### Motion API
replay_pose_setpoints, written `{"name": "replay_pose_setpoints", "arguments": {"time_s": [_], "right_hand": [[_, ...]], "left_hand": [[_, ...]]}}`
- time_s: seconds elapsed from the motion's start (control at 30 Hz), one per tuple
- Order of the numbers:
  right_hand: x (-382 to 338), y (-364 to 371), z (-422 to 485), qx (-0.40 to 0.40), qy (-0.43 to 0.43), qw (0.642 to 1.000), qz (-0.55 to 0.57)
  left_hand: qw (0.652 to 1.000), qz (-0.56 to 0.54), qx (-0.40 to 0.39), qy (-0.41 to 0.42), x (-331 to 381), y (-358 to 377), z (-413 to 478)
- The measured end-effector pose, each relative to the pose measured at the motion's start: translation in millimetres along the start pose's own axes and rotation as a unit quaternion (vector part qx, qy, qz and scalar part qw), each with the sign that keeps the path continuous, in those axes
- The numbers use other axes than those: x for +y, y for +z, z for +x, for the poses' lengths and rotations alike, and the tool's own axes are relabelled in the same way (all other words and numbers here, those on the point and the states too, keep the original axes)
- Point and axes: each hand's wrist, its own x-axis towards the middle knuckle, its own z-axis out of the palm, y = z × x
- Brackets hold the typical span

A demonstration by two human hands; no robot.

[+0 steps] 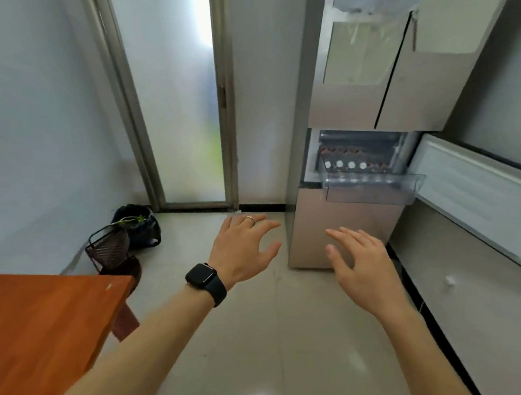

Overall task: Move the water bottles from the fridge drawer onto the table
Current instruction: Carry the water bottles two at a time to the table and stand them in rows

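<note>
A clear plastic fridge drawer [374, 190] is pulled out of the beige fridge [346, 234] ahead on the right. Several water bottles [345, 164] stand in it in a row; only their white caps show plainly. The orange wooden table [31, 323] fills the lower left corner, with nothing on the part in view. My left hand [243, 248], with a ring and a black watch on its wrist, is stretched forward with fingers spread and holds nothing. My right hand [359, 259] is also held out flat and empty. Both hands are well short of the drawer.
The open fridge door [481, 194] juts out at the right. A dark wire basket [109, 248] and a dark bag with a plant [138, 226] sit on the floor by the left wall. A frosted glass door [179, 99] stands behind. Pale tiled floor [262, 336] lies between me and the fridge.
</note>
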Motion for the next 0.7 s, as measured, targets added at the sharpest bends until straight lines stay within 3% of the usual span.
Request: {"name": "replay_pose_setpoints", "arguments": {"time_s": [0.27,0.7], "right_hand": [[106,-17,115,0.039,0.050,0.998,-0.029],[261,-26,300,-0.012,0.148,0.985,-0.083]], "left_hand": [[0.998,-0.022,0.006,0.062,36,71,167],[0.991,-0.004,-0.077,0.111,66,167,414]]}}
